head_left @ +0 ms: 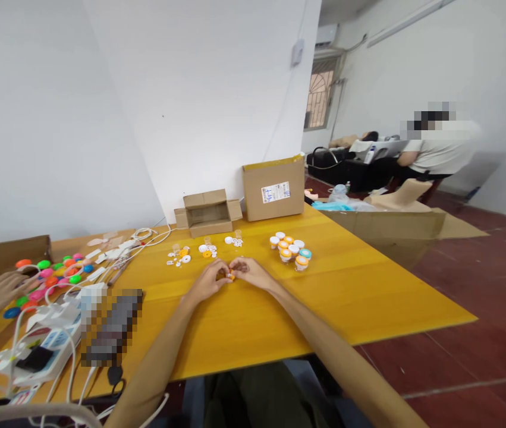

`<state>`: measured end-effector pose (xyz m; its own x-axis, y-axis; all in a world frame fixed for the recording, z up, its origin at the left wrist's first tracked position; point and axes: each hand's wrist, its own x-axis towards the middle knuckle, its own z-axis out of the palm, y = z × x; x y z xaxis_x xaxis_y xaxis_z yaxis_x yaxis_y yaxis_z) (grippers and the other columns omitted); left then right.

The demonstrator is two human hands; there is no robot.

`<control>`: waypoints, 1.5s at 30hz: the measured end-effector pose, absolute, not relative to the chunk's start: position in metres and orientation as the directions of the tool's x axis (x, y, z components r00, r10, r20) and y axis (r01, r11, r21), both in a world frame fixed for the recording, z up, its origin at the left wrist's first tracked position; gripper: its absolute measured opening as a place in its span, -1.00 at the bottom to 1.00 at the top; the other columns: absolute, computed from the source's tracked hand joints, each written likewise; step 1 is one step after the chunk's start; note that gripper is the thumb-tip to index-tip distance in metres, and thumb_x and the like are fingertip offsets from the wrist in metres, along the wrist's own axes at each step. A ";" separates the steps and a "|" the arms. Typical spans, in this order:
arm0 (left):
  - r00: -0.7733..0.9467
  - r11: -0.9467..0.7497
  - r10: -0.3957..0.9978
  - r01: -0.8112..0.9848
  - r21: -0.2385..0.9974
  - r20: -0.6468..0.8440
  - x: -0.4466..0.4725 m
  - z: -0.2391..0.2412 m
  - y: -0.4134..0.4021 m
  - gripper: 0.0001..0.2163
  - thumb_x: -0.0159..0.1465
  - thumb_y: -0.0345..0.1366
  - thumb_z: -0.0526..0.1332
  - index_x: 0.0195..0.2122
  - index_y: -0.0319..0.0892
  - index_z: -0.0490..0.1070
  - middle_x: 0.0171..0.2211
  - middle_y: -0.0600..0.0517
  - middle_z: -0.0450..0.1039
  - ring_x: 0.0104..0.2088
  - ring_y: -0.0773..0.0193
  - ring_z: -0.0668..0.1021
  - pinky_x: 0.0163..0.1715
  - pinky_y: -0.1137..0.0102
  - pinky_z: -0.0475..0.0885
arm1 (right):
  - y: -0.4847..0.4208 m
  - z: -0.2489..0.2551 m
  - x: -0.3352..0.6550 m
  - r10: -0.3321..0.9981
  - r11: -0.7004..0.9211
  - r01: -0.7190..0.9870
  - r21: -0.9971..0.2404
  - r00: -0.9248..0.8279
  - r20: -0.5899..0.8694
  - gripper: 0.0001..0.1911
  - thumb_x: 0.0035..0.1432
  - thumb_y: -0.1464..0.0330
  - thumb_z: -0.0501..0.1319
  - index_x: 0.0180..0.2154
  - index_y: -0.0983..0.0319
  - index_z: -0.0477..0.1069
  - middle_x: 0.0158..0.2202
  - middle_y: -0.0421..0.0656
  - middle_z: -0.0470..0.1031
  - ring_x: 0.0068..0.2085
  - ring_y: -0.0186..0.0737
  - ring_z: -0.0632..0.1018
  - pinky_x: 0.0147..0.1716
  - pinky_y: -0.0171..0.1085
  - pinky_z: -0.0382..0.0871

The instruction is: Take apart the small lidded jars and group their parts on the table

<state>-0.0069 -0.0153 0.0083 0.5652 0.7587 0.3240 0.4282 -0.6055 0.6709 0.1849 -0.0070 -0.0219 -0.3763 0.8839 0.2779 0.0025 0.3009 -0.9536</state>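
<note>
My left hand [210, 280] and my right hand [251, 272] meet above the yellow table [253, 324], fingertips pinched together on a small orange-and-white plastic piece [232, 275]. The fingers cover most of it, so its full shape is hidden. Just beyond my hands lie small groups of loose parts: white rings [185, 259], an orange ring [207, 254], a white cap [228, 240] and small clear cups [238, 234]. To the right of my right hand stands a cluster of several small clear cups with white, orange and teal lids, such as an orange-lidded cup [301, 262].
An open cardboard box [210, 228] and a closed carton [273, 196] stand against the wall. At left are a power strip [63, 351] with cables, a phone [113, 327], colourful round pieces [51, 281] and another person's hand [0, 289]. A person [444, 148] sits far right.
</note>
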 end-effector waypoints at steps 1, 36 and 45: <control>0.565 -0.608 0.759 0.438 0.662 0.324 -0.007 0.009 -0.016 -0.93 0.19 -0.35 0.29 -0.32 -0.14 0.41 -0.28 0.03 0.46 -0.26 0.24 0.51 -0.16 0.33 0.42 | -0.007 -0.022 0.185 0.886 0.298 0.000 -0.955 -0.372 0.277 -0.67 -0.04 0.14 0.40 -0.33 0.22 0.46 -0.35 -0.18 0.56 -0.32 -0.23 0.57 -0.20 -0.18 0.48; 0.514 -0.618 0.781 0.557 0.555 0.354 -0.006 0.011 -0.017 -0.94 0.18 -0.38 0.18 -0.39 -0.12 0.43 -0.39 0.05 0.46 -0.41 0.29 0.46 -0.32 0.40 0.40 | -0.006 -0.022 0.182 0.893 0.341 0.059 -0.938 -0.334 0.303 -0.82 -0.01 0.25 0.34 -0.34 0.20 0.58 -0.33 -0.16 0.64 -0.26 -0.13 0.61 -0.14 -0.15 0.48; 0.496 -0.590 0.802 0.567 0.574 0.335 -0.004 0.010 -0.016 -0.95 0.10 -0.42 0.17 -0.46 -0.14 0.36 -0.52 0.12 0.36 -0.49 0.34 0.38 -0.44 0.45 0.30 | -0.007 -0.022 0.180 0.899 0.317 0.065 -0.946 -0.340 0.278 -0.84 -0.04 0.31 0.33 -0.36 0.20 0.59 -0.34 -0.17 0.64 -0.26 -0.14 0.61 -0.14 -0.16 0.48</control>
<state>-0.0044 -0.0161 0.0096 0.4955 0.8016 0.3345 0.5674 -0.5903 0.5741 0.1803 -0.0069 -0.0222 -0.3396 0.8985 0.2780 0.0646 0.3172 -0.9462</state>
